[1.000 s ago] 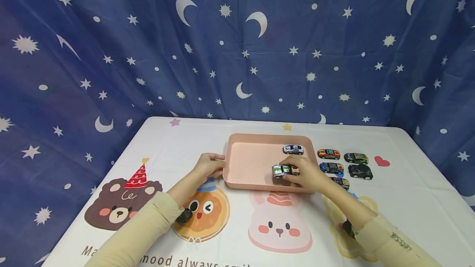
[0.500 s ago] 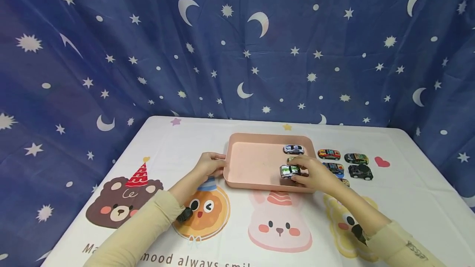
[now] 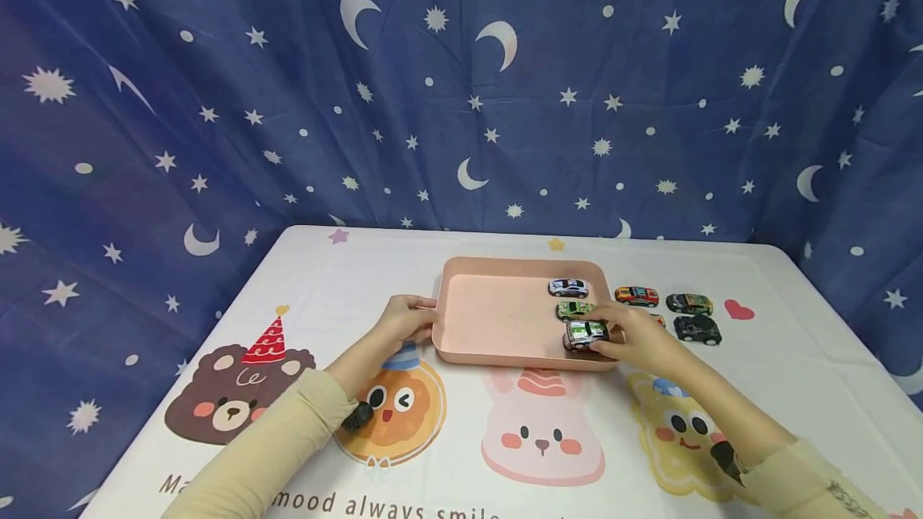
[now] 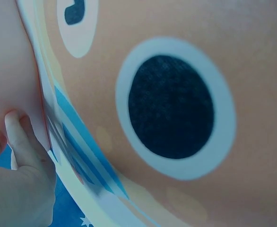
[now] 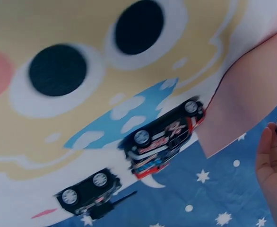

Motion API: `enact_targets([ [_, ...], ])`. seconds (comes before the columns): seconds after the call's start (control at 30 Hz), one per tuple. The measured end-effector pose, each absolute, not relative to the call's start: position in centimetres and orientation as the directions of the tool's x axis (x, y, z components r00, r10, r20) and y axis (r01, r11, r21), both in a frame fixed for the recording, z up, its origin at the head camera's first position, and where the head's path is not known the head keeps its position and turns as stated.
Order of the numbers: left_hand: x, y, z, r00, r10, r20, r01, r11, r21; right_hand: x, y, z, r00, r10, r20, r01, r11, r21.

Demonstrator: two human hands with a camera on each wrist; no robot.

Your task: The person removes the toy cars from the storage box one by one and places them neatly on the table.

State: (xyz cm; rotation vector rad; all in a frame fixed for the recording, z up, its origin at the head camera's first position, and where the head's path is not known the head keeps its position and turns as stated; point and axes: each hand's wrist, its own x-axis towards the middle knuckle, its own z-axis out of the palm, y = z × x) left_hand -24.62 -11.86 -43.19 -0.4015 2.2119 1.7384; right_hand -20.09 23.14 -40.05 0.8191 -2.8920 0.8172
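Note:
My left hand (image 3: 407,320) touches the left wall of a shallow pink tray (image 3: 476,359), its fingers fairly straight against the outside; the left wrist view shows the fingertips on the tray wall (image 4: 15,71). With my right hand (image 3: 634,335) I pinch a silver-and-green toy car (image 3: 586,333) at the tray's front right. In the tray, behind it, are a green toy car (image 3: 573,310) and a white toy car (image 3: 568,287). The right wrist view catches my right hand (image 5: 275,165) at its edge, with the held car mostly cut off.
Right of the tray lie a red-and-yellow toy car (image 3: 637,295), a dark green one (image 3: 689,303) and a black one (image 3: 697,330). Others are partly hidden behind my right hand. A blue star-patterned curtain (image 3: 404,102) hangs behind the table.
My right hand has moved right with the silver-and-green car, toward the tray's right side. The green car behind it has come into view. My left hand stays at the tray.

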Motion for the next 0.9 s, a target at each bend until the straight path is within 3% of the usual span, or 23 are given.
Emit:
enact_targets([
  [0.4, -24.7, -12.0, -43.2, -0.917, -0.029, -0.398, -0.394, 0.225, 0.891, -19.7, 27.1, -39.7, -0.833, -0.520, 0.189, -0.548, 0.726, -0.415],
  [0.9, -24.7, -11.9, -43.1, -0.915, -0.028, -0.404, -0.400, 0.219, 0.890, -19.3, 32.8, -40.3, -0.878, -0.439, 0.192, -0.479, 0.801, -0.358],
])
